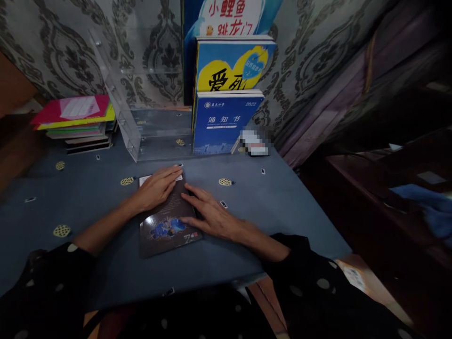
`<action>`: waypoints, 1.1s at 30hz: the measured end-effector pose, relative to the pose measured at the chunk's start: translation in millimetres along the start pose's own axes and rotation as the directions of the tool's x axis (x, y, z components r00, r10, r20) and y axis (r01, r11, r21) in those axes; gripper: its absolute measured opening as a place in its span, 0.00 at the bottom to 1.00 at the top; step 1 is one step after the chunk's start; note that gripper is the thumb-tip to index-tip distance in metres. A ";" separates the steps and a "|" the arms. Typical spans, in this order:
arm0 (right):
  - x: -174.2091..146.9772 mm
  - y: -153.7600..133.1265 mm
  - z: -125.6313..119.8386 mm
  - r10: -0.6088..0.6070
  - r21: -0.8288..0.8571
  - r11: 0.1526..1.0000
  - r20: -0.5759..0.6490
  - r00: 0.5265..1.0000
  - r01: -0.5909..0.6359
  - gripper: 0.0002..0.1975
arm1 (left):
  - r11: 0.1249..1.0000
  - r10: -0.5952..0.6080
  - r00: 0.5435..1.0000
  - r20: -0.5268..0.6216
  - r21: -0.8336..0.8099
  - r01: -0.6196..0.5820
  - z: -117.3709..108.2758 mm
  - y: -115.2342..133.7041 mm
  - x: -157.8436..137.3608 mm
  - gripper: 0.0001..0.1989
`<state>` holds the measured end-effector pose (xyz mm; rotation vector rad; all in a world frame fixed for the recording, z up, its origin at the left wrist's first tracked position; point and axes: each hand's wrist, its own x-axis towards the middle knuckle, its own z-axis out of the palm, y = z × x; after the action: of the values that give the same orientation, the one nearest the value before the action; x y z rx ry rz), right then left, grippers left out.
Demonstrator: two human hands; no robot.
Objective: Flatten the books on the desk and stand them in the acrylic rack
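A dark brown book (165, 235) with a blue picture low on its cover lies flat on the table before me. Across its upper part rests my left hand (160, 186), fingers stretched out and laid flat. My right hand (212, 216) lies at the book's right side, with its fingers apart and their tips on the cover. Neither hand grips the book. Behind it, a clear acrylic book rack (120, 106) holds upright books at its right side: a blue booklet (224, 122) in front, a blue and yellow book (215, 61) behind that, and a taller picture book (229, 14) at the back.
A pile of books and folders (81, 113) stands at the back left beside the rack. Right of the blue booklet is a small blurred-out item (256, 143). The grey tablecloth (282, 202) has pineapple prints; its right edge drops toward a dark area with blue cloth (423, 202).
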<state>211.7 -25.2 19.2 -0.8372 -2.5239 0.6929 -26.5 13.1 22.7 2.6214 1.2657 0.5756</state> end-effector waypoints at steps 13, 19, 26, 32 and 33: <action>-33.0 -2.1 -6.5 -0.084 0.067 0.994 0.048 0.995 0.081 0.49 | 0.999 0.033 0.999 -0.006 -0.012 -0.034 0.9 8.2 -4.6 0.22; -30.3 1.9 1.1 -0.058 0.097 0.994 0.044 0.997 0.053 0.59 | 0.997 0.072 0.997 0.022 -0.022 -0.072 -1.0 21.3 -15.4 0.22; -29.7 2.0 2.2 -0.050 0.114 0.992 0.025 0.998 0.047 0.63 | 0.989 0.148 0.982 0.121 -0.047 -0.143 -3.6 43.4 -34.8 0.23; -30.2 2.2 1.9 -0.050 0.140 0.989 0.022 0.999 0.046 0.62 | 0.977 0.206 0.965 0.162 -0.090 -0.193 -5.9 63.7 -49.1 0.24; -30.1 2.1 1.8 -0.048 0.141 0.989 0.024 0.999 0.044 0.62 | 0.975 0.215 0.962 0.169 -0.093 -0.202 -6.1 66.6 -51.2 0.24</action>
<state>234.2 -43.5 10.5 -0.7235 -2.4762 0.8603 -10.3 -68.6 35.7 2.6916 0.9052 0.3982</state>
